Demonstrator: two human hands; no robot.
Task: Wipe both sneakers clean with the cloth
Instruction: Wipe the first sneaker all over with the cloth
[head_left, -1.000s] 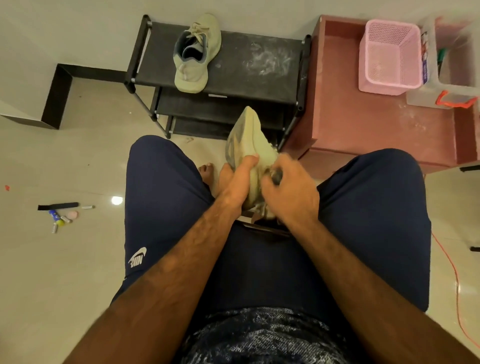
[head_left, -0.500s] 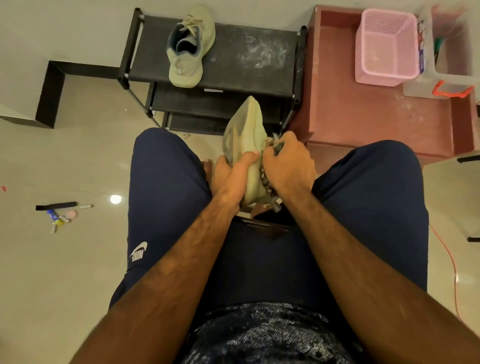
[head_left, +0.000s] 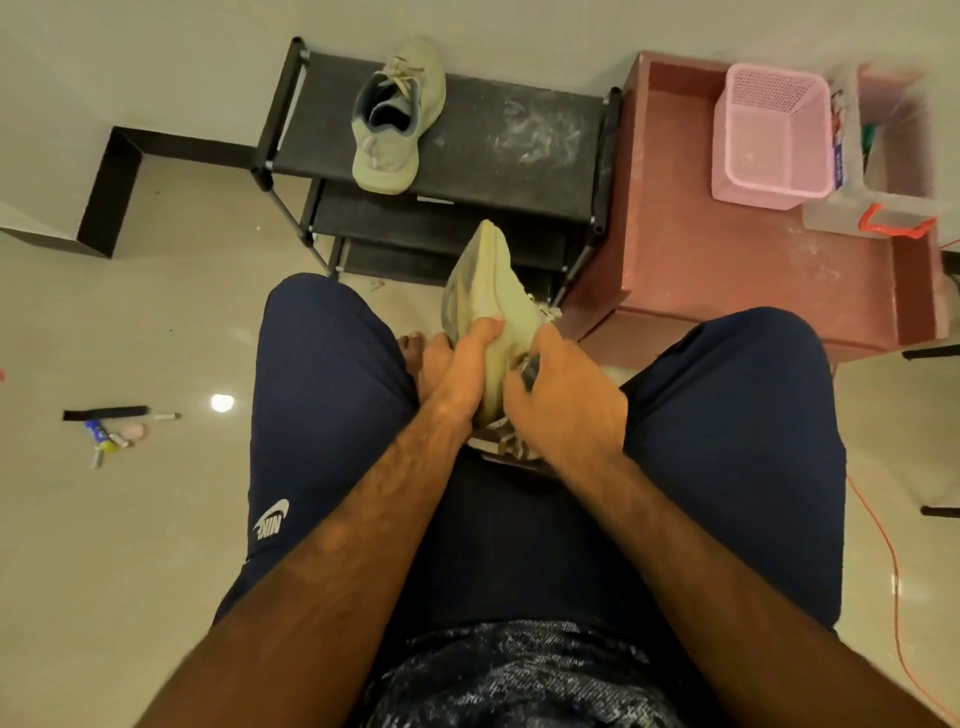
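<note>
Left hand (head_left: 460, 364) is gripping sneaker (head_left: 491, 280); right hand (head_left: 563, 402) is clutching cloth (head_left: 511, 444) against it. Firm pressure, gradual turning advised.

A black shoe rack (head_left: 519, 150) stands on the pale tiled floor (head_left: 130, 571); on its dusty top shelf lies one sneaker (head_left: 395, 124), upright, at the left end. Just right of the rack is a low reddish platform (head_left: 701, 249) carrying a pink basket (head_left: 774, 135) and, touching it, a clear tub (head_left: 883, 156). On the floor to the left lie a black strip (head_left: 104, 413), a pen (head_left: 165, 416) and some small bits (head_left: 111, 439) — at the right, an orange cable (head_left: 888, 566).
</note>
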